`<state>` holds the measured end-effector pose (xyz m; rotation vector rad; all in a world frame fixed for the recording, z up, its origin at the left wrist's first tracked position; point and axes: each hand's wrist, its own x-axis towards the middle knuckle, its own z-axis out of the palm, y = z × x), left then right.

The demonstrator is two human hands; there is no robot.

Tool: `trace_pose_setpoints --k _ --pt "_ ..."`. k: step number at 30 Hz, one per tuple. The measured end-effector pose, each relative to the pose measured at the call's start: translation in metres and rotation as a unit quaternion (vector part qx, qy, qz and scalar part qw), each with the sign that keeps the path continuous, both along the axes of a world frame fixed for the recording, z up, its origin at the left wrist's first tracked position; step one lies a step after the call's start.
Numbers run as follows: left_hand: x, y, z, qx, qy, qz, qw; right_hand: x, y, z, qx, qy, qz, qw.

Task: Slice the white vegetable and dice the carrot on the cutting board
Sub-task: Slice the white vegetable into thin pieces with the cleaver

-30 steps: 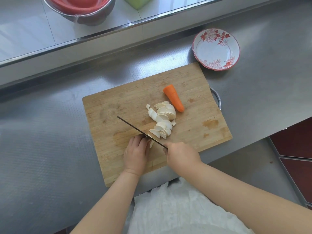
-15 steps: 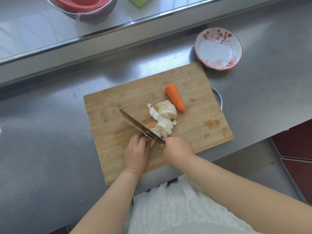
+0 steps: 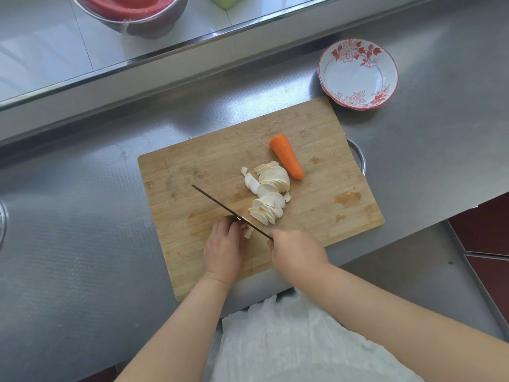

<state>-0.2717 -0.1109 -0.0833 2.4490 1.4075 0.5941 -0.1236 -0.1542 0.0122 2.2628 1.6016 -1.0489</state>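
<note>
A: Two hands on the cutting board [image 3: 192,172]. Right hand [image 3: 296,253] wrapped tight around the knife [image 3: 228,210] handle, near the front edge.
B: Blade vs half a second ago?
A: Edge-on now, thin dark line; flat side was showing then. Tip still pointing far-left, over bare board.
B: Left hand [image 3: 223,249]?
A: Same spot, fingers curled down on the last stub of white vegetable [image 3: 249,232], touching the blade. Stub mostly hidden, can't tell how firmly pinched.
B: Cut pieces?
A: Pile of white slices [image 3: 268,193] mid-board, just right of the blade, unchanged.
B: Carrot [image 3: 286,157]?
A: Whole, lying slanted just behind the slices, touching or nearly, not moved.
B: Else?
A: Red-flowered bowl [image 3: 358,74] beyond the board's far right corner, on the steel counter [image 3: 68,244].
</note>
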Motion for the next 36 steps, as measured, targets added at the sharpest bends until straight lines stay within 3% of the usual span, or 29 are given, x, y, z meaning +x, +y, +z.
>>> trace_pose_setpoints --k 12,22,29,36 --pt "0.001 0.000 0.000 -0.023 0.000 0.006 1.000 -0.010 0.020 0.007 -0.068 -0.021 0.012 0.997" --pt "-0.004 0.001 0.000 -0.046 -0.024 -0.009 0.999 0.009 0.025 -0.007 -0.054 0.082 -0.137 0.986" --pt "-0.007 0.001 -0.003 -0.061 -0.017 -0.006 0.998 0.001 0.003 0.004 0.001 0.007 -0.008 1.000" --pt "-0.008 0.001 -0.004 -0.054 -0.032 -0.003 0.998 -0.007 0.002 0.012 -0.031 -0.017 0.025 0.999"
